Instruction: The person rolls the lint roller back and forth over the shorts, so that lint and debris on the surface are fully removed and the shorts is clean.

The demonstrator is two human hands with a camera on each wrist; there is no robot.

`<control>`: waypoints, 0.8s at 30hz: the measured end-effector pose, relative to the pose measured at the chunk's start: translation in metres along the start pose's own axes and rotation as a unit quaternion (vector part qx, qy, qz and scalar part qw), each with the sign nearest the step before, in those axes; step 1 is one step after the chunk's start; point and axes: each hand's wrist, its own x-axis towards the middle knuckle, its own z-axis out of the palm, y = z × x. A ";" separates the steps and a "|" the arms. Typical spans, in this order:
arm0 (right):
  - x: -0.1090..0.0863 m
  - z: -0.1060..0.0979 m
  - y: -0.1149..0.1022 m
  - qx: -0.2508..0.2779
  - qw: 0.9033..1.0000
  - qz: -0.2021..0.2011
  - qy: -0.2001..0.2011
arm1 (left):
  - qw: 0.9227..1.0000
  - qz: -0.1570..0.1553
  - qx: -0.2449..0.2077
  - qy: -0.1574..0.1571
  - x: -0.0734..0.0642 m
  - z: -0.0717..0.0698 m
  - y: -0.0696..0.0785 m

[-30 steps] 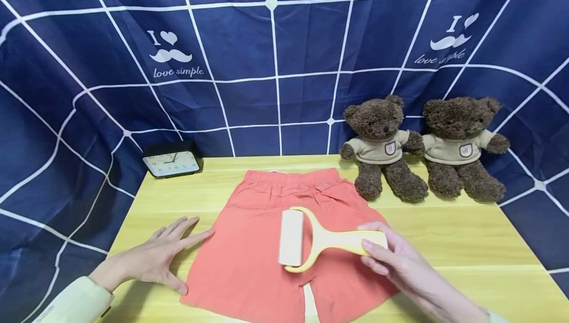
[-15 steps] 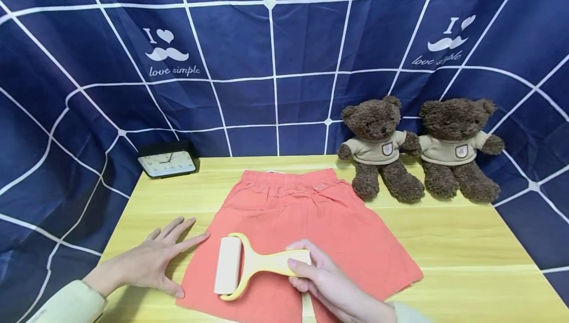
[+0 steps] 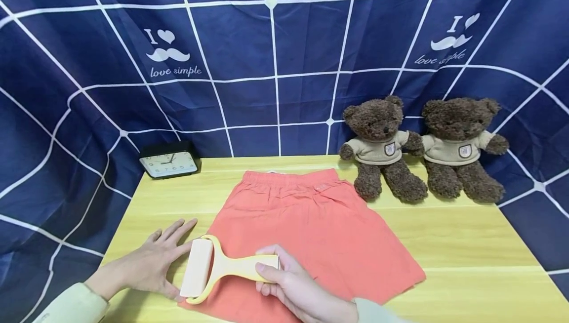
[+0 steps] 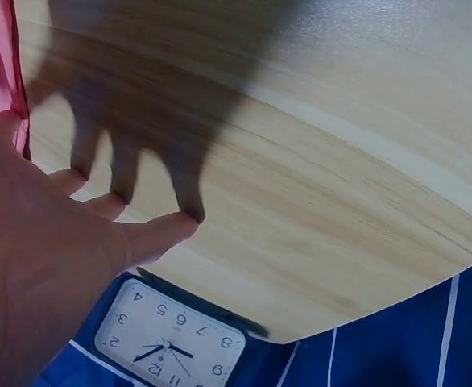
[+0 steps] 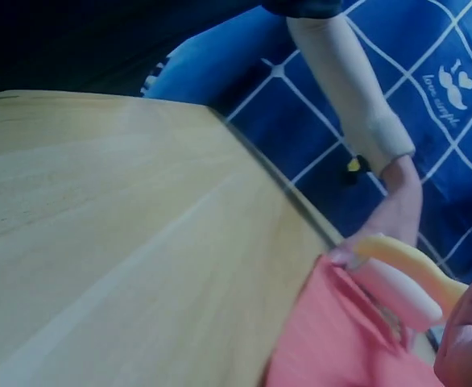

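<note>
Coral-red shorts [image 3: 320, 234] lie spread on the wooden table, waistband at the far side. My right hand [image 3: 298, 283] grips the handle of a lint roller [image 3: 231, 267] with a pale roll and yellow frame. The roll lies over the left leg edge of the shorts, close beside my left hand [image 3: 148, 263]. That hand has its fingers spread, its thumb at the lower left corner of the shorts. Fingertips of the left hand [image 4: 51, 250] reach toward the table in the left wrist view. The right wrist view shows the roll [image 5: 397, 294] over the cloth [image 5: 333, 339].
A black-framed clock [image 3: 170, 162] stands at the table's back left corner. Two brown teddy bears [image 3: 378, 150] in beige sweaters sit at the back right. A dark blue gridded cloth [image 3: 249, 100] hangs around the wooden table [image 3: 462, 249].
My right hand has carried the lint roller leftward from the middle of the shorts to their left edge, slightly nearer to me. The left hand stays at nearly the same spot.
</note>
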 end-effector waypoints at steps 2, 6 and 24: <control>0.001 0.001 0.005 0.006 1.000 -0.001 0.002 | 1.000 -0.001 0.005 0.002 0.000 0.001 0.000; 0.002 0.002 0.014 0.011 1.000 0.003 0.001 | 1.000 0.001 0.011 0.008 0.001 0.001 0.001; 0.001 -0.002 0.028 -0.119 0.991 -0.028 0.058 | 0.999 -0.028 -0.010 -0.030 0.003 0.000 -0.001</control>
